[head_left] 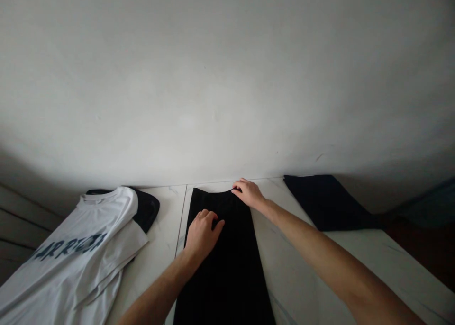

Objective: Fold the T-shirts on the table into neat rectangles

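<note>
A long black garment (227, 268) lies flat in the middle of the white marbled surface, its narrow top edge near the wall. At that edge's right corner, my right hand (248, 192) pinches the cloth between thumb and fingers. Lower down, my left hand (204, 230) is over the garment's left part, its fingers bent and its thumb apart from them, with nothing visible between them.
On the left, a white shirt (81, 249) with dark lettering lies over a black item (147, 209). A folded dark navy cloth (327, 202) lies on the right. The white surface (298, 268) meets a pale wall (213, 78) behind.
</note>
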The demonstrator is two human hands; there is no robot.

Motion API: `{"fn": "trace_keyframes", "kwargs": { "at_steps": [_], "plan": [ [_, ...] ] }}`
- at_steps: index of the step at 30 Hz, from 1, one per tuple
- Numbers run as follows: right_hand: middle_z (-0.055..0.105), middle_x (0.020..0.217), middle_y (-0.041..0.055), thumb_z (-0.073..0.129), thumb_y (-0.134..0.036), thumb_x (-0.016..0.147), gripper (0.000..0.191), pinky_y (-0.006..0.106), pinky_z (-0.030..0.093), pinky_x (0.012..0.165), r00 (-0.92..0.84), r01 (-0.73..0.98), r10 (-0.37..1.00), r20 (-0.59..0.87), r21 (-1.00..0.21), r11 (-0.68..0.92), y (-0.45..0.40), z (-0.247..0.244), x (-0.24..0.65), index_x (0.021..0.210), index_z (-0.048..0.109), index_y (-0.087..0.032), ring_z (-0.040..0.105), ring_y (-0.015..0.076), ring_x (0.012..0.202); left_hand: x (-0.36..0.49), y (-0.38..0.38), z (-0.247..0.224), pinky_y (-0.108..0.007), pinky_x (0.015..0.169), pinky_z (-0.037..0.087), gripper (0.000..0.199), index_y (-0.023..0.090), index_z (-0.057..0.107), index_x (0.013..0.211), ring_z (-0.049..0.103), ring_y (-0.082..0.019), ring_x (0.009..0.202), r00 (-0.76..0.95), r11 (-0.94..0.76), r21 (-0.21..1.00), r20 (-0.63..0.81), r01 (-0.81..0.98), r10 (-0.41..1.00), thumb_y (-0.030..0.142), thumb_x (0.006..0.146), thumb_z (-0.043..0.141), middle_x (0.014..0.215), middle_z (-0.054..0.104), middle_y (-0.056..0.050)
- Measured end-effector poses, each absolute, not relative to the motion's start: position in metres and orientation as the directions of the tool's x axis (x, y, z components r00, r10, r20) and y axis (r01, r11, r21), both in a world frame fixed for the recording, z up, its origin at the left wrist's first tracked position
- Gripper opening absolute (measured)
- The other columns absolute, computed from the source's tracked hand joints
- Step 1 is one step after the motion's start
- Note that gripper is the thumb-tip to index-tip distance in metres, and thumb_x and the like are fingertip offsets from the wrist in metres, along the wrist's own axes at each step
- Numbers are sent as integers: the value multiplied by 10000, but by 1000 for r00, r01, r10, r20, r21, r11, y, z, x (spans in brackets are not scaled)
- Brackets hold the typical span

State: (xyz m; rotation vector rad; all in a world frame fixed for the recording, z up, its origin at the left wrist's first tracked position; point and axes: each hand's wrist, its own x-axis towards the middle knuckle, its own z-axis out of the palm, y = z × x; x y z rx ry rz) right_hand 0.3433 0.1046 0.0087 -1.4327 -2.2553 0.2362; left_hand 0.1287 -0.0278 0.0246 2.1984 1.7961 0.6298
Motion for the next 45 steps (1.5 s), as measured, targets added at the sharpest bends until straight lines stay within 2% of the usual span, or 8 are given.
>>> {"fn": "trace_keyframes", "kwargs": {
  "at_steps": [8,18,24,27,29,34,37,45],
  "plan": [
    [752,787,15,628,-272,884,159,242,395,635,-443,670,886,139,-605,430,58,-9,316,852,769,-206,649,149,705,144,-33,20,-305,699,412,189,224,719,948,672,-223,854,61,-37,516,-30,856,998,371,882,620,887,729,-46],
    [755,766,8,675,-269,838,108,236,438,627,-387,666,908,159,-633,395,65,-20,318,873,763,-219,673,148,690,135,-58,18,-220,503,335,131,214,568,804,550,-94,475,-5,219,793,-263,568,965,99,795,506,586,640,59],
    [727,874,25,703,-249,843,87,263,486,742,-420,678,875,242,-557,480,54,-12,317,906,754,-215,667,159,800,123,-60,17,-241,590,400,119,212,645,746,626,-131,633,70,2,644,-86,765,994,119,770,576,648,667,31],
    [718,946,49,606,-222,921,150,289,506,801,-427,661,840,336,-518,543,31,-6,318,955,752,-216,664,174,879,107,-37,16,-301,835,502,216,204,682,1005,685,-186,928,119,-182,520,152,835,981,159,886,507,967,743,-45],
    [726,993,63,542,-224,962,214,323,513,863,-437,662,817,377,-481,575,11,-6,319,990,754,-221,659,193,946,94,-13,12,-382,1056,449,346,176,625,1237,593,-238,1242,201,-284,407,234,868,951,173,934,458,1287,677,-109],
    [537,1487,129,510,-405,998,459,490,359,1152,-498,740,826,263,-368,563,-28,-15,321,1399,586,-194,448,293,1396,70,42,-7,-591,1223,211,539,196,384,1522,194,-299,1542,304,-312,185,75,932,950,330,1000,390,1637,331,-95],
    [385,1600,118,414,-541,1016,606,524,254,1210,-531,761,835,146,-351,546,-34,-17,323,1530,423,-218,293,294,1499,65,51,-16,-652,1213,159,589,209,330,1552,160,-311,1548,238,-236,133,-3,963,971,451,1015,324,1661,260,-86],
    [213,1670,85,515,-599,952,679,575,142,1226,-590,763,807,28,-305,569,-29,-11,322,1545,392,-293,110,333,1546,60,52,-16,-667,1198,160,652,216,275,1575,124,-327,1553,238,-231,129,-39,964,971,524,1002,323,1677,190,-100]
  ]
}}
